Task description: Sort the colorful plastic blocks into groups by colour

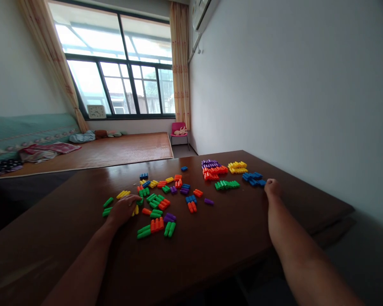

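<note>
Mixed green, orange, yellow, blue and purple plastic pieces lie scattered on the left half of the dark table. My left hand is over their left edge, its fingers closed on a green piece. My right hand rests curled at the right, beside the blue pieces; what its fingers hold, if anything, is hidden. Left of the blue group lie a row of green pieces, stacked yellow pieces, orange pieces and purple pieces. A single purple piece lies near the middle.
The dark table has its front edge close to me and a white wall along its right. Beyond it are a bed with cloths, a pink chair and a window with a clock on the sill.
</note>
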`<state>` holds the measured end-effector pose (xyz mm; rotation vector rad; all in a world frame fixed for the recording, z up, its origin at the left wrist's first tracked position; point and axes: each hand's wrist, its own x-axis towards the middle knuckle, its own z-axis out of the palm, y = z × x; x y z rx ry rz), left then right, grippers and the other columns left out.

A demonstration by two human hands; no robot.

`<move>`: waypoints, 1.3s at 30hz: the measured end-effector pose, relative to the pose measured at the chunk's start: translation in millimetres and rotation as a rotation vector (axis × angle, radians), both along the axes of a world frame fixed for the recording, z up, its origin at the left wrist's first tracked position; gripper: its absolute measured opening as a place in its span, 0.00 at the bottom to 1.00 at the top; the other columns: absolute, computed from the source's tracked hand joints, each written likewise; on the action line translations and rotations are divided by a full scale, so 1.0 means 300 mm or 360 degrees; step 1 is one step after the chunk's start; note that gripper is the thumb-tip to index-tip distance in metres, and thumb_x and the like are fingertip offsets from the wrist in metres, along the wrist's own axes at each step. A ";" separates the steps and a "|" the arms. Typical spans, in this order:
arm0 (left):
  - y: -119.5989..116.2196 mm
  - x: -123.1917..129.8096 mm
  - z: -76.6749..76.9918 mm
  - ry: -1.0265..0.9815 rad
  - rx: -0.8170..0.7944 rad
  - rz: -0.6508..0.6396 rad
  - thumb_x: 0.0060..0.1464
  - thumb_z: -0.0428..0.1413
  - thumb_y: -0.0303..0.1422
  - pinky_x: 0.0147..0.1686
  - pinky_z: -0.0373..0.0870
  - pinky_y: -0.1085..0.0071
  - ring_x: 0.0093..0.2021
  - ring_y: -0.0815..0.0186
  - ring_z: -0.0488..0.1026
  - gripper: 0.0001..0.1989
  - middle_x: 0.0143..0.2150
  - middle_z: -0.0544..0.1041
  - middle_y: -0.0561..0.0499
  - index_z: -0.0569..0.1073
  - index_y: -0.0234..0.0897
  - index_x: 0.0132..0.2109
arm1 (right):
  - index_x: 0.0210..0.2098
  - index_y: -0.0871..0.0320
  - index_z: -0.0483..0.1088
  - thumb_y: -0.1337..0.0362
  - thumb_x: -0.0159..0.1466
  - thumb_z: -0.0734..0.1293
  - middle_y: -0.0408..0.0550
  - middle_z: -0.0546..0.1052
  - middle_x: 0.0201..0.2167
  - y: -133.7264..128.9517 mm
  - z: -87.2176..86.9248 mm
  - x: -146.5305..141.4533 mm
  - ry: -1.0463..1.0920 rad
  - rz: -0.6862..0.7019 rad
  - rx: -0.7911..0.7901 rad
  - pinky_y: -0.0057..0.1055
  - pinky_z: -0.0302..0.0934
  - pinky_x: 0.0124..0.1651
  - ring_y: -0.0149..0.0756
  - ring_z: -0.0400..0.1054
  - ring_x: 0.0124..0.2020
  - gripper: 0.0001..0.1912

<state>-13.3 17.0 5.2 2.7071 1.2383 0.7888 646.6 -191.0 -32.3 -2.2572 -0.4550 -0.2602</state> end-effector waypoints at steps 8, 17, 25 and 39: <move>0.000 0.001 -0.003 0.0016 0.0045 0.0014 0.55 0.46 0.34 0.50 0.67 0.64 0.48 0.58 0.74 0.16 0.46 0.79 0.48 0.78 0.41 0.41 | 0.45 0.64 0.73 0.67 0.52 0.61 0.57 0.76 0.37 -0.008 -0.007 -0.013 -0.0039 0.0079 0.0153 0.40 0.62 0.47 0.45 0.70 0.41 0.22; 0.014 -0.070 -0.001 -0.0250 0.0097 0.0958 0.58 0.46 0.36 0.54 0.64 0.60 0.54 0.55 0.68 0.18 0.53 0.75 0.46 0.76 0.40 0.48 | 0.50 0.64 0.67 0.73 0.55 0.55 0.56 0.72 0.40 0.042 0.067 -0.202 -0.0902 0.0381 0.0545 0.43 0.57 0.51 0.44 0.66 0.43 0.24; 0.010 0.018 -0.055 -0.0285 -0.0049 0.0424 0.59 0.45 0.37 0.58 0.62 0.62 0.55 0.60 0.69 0.17 0.51 0.77 0.46 0.76 0.38 0.46 | 0.50 0.54 0.69 0.64 0.65 0.57 0.52 0.73 0.51 0.209 0.179 -0.861 -0.1041 0.1924 -0.0059 0.43 0.56 0.56 0.44 0.64 0.53 0.17; 0.030 -0.042 -0.067 -0.0673 -0.0028 0.0750 0.55 0.48 0.27 0.57 0.62 0.58 0.54 0.56 0.69 0.15 0.50 0.76 0.41 0.77 0.35 0.44 | 0.58 0.57 0.64 0.60 0.66 0.60 0.53 0.68 0.59 0.822 0.223 -1.457 -0.0940 0.2294 -0.0467 0.39 0.54 0.59 0.44 0.60 0.58 0.22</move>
